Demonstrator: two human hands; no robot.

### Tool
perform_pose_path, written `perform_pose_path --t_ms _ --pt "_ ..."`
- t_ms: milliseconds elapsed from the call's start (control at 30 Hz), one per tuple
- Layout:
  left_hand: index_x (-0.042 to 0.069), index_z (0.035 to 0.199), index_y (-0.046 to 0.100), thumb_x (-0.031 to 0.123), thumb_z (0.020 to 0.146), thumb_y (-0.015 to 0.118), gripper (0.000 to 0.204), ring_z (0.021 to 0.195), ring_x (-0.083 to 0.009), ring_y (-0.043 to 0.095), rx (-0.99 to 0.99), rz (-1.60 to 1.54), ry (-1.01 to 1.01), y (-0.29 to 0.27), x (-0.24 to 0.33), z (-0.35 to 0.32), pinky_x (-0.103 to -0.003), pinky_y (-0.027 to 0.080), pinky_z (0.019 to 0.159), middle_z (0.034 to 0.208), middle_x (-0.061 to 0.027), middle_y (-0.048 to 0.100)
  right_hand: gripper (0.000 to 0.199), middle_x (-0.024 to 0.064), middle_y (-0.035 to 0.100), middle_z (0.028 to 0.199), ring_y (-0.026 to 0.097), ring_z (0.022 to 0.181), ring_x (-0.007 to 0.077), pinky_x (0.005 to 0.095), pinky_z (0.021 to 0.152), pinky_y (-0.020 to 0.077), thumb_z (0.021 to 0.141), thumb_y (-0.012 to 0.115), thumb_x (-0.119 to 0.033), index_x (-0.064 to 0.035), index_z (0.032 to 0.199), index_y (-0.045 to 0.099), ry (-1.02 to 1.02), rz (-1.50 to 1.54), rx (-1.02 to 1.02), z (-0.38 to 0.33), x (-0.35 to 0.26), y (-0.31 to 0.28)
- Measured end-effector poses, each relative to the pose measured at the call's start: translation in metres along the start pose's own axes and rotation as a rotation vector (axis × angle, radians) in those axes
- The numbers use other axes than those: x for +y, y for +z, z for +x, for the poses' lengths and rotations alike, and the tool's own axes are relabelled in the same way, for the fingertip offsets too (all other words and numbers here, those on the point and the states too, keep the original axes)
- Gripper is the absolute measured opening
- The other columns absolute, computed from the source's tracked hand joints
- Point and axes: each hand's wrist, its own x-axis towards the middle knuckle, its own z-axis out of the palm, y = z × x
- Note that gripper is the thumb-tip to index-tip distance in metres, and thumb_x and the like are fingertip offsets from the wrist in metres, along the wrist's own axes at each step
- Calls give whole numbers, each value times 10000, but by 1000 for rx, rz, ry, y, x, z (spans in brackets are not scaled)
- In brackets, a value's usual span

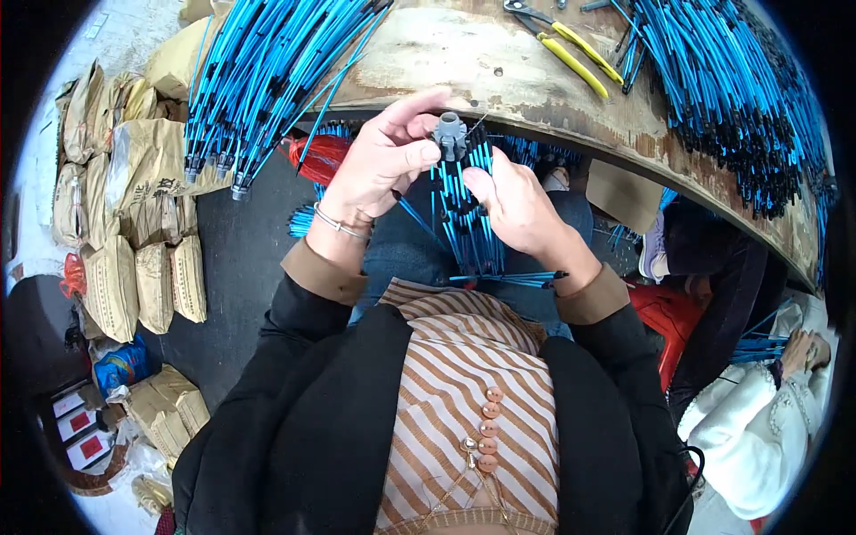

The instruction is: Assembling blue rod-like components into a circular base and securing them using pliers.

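Above my lap, a grey plastic hub (450,132) with a round hollow top is pinched in my left hand (370,165), the thumb against its side. Below the hub hangs a cluster of thin blue rods (471,234) with black end pieces. My right hand (519,201) is closed around the upper part of these rods, just right of the hub. Some black ends meet the hub's underside; how each one joins it is too small to tell. A few more blue rods (517,280) lie across my lap under my right wrist.
A wooden table (428,53) curves ahead, bearing yellow-handled pliers (575,55) and large blue rod bundles at left (276,71) and right (722,89). Brown sacks (147,169) are stacked at left. A red bag (319,160) hangs below the table. Another person's white sleeve (749,419) shows at right.
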Motion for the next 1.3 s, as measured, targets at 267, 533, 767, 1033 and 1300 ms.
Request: perform_pose_path --t_ms 267,533,767,1033,1300 --pt "-12 1122 608 -10 810 626 313 778 -101 586 615 502 426 31 -48 -7 -192 479 699 924 -72 659 363 248 577 639 588 586 408 445 550 464 913 490 -297 64 882 480 132 -193 126 15 -3 21" --pt "-52 1152 568 4 828 620 334 829 -97 573 647 762 373 22 -32 -22 -188 466 723 1009 -90 651 358 225 588 650 588 593 407 429 553 478 910 497 -276 70 1000 482 46 -193 222 6 -10 46" --pt "-54 1153 570 -5 827 616 333 826 -96 573 479 596 483 3 -33 -34 -187 461 723 1005 -86 651 260 207 584 657 585 599 392 430 541 459 907 511 -228 25 923 454 -72 -20 196 1 -1 43" --pt "-41 1168 568 -15 832 601 338 816 -88 566 320 489 508 -15 -28 -42 -186 451 729 992 -79 649 260 215 573 645 567 564 401 446 521 434 908 515 -226 -2 835 405 -15 128 -134 16 -2 29" --pt "-33 1072 605 12 848 595 228 762 -81 537 476 596 286 8 -14 -40 -184 429 721 919 -66 645 247 202 571 639 553 521 397 449 488 435 907 515 -220 -12 839 400 5 -99 72 11 -18 55"
